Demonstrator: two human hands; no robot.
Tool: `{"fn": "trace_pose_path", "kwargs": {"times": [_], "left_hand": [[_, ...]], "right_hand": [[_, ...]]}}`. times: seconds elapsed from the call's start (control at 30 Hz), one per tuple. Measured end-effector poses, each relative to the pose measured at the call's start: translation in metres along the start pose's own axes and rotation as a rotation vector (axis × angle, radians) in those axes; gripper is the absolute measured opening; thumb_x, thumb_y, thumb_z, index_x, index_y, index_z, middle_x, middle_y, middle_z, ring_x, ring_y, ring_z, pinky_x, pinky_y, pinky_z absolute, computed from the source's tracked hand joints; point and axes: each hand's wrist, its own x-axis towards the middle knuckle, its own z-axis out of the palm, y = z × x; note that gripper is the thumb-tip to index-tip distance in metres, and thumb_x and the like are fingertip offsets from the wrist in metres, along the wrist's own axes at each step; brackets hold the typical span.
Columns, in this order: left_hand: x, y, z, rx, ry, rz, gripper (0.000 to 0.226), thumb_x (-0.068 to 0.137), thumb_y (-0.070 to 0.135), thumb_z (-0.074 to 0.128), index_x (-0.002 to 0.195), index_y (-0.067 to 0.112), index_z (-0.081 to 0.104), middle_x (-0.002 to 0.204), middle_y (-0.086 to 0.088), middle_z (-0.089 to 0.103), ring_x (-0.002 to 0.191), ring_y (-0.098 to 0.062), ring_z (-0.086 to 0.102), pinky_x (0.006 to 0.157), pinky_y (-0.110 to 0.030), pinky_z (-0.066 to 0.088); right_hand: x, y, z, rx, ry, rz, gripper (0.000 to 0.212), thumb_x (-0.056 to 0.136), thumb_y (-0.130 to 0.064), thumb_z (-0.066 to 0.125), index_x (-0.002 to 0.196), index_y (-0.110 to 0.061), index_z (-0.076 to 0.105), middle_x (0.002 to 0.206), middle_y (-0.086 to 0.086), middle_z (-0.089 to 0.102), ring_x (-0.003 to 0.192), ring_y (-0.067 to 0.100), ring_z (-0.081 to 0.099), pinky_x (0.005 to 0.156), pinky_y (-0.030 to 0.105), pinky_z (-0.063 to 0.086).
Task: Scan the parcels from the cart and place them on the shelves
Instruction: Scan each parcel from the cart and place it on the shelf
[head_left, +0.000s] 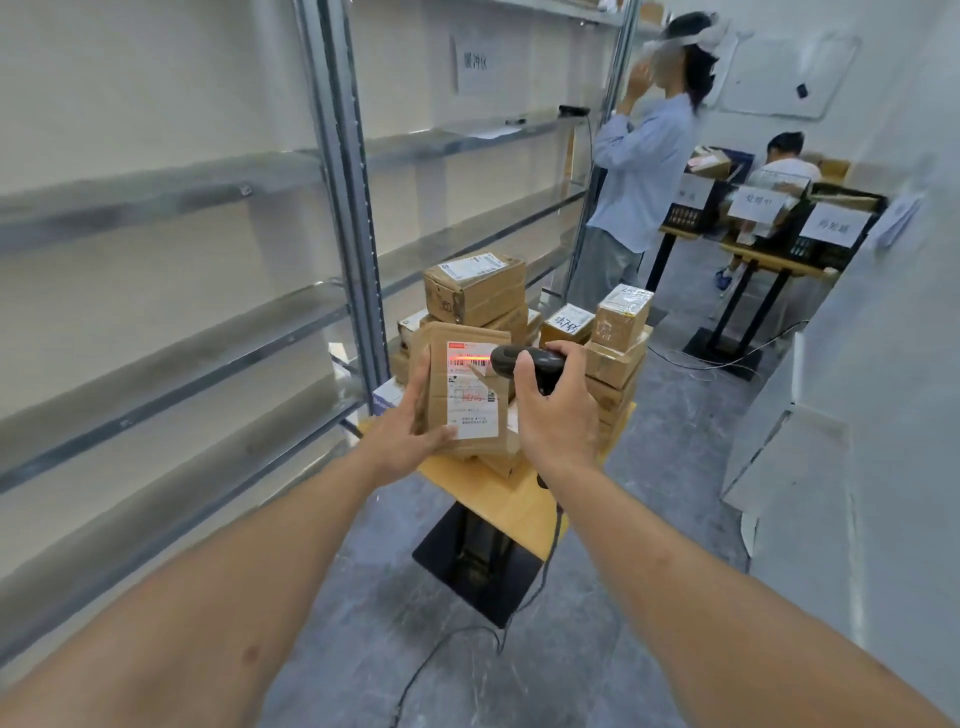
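My left hand (410, 431) grips a flat brown cardboard parcel (439, 374) from its left side and bottom, with the white shipping label facing me. My right hand (558, 410) holds a black handheld scanner (524, 361) just right of the parcel. A red scan line lies across the barcode at the top of the label (470, 387). Behind the held parcel, several more cardboard parcels (475, 288) are stacked on a small wooden-topped cart (511, 501).
Metal shelves (171, 332) run along the left wall. A person in a light blue shirt (641, 171) stands beyond the cart by the shelving. Another person sits at a table with labelled black crates (831, 228) at the back right. A black cable (457, 644) trails on the floor.
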Motion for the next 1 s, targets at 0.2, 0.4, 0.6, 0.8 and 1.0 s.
{"fn": "trace_pose_path", "kwargs": {"times": [0.2, 0.4, 0.6, 0.8, 1.0], "left_hand": [[-0.063, 0.006, -0.053, 0.088, 0.169, 0.019, 0.115, 0.096, 0.029, 0.075, 0.142, 0.079, -0.017, 0.158, 0.004, 0.051, 0.141, -0.027, 0.054, 0.116, -0.056, 0.044], [-0.107, -0.015, -0.100, 0.089, 0.285, -0.001, 0.114, 0.094, 0.034, 0.075, 0.146, 0.075, -0.017, 0.151, 0.006, 0.058, 0.137, -0.027, 0.058, 0.118, -0.059, 0.041], [-0.142, -0.030, -0.139, 0.072, 0.393, -0.069, 0.116, 0.098, 0.026, 0.073, 0.145, 0.075, -0.020, 0.151, 0.009, 0.058, 0.135, -0.023, 0.060, 0.116, -0.056, 0.044], [-0.168, -0.055, -0.176, 0.151, 0.552, -0.200, 0.113, 0.100, 0.030, 0.070, 0.143, 0.075, -0.024, 0.147, 0.008, 0.061, 0.129, -0.024, 0.064, 0.116, -0.049, 0.046], [-0.181, -0.071, -0.209, 0.190, 0.695, -0.309, 0.108, 0.101, 0.040, 0.067, 0.140, 0.077, -0.026, 0.147, 0.011, 0.061, 0.129, -0.026, 0.064, 0.117, -0.047, 0.044]], "right_hand": [[-0.045, -0.047, 0.018, 0.018, -0.079, -0.098, 0.029, 0.103, -0.057, 0.050, 0.126, -0.039, 0.045, 0.102, -0.012, 0.066, 0.093, 0.018, 0.066, 0.081, 0.039, 0.052], [-0.078, -0.080, 0.051, 0.064, -0.174, -0.177, 0.029, 0.103, -0.059, 0.049, 0.126, -0.043, 0.043, 0.099, -0.018, 0.061, 0.092, 0.012, 0.065, 0.076, 0.034, 0.052], [-0.088, -0.102, 0.091, 0.096, -0.276, -0.246, 0.035, 0.104, -0.056, 0.050, 0.132, -0.037, 0.045, 0.098, -0.016, 0.060, 0.090, 0.009, 0.062, 0.080, 0.034, 0.052], [-0.081, -0.125, 0.138, 0.136, -0.412, -0.320, 0.034, 0.104, -0.056, 0.050, 0.130, -0.034, 0.046, 0.105, -0.005, 0.066, 0.093, 0.018, 0.066, 0.075, 0.036, 0.053], [-0.072, -0.140, 0.191, 0.180, -0.534, -0.353, 0.034, 0.102, -0.060, 0.051, 0.127, -0.039, 0.045, 0.107, -0.006, 0.066, 0.095, 0.017, 0.065, 0.077, 0.037, 0.056]]}}
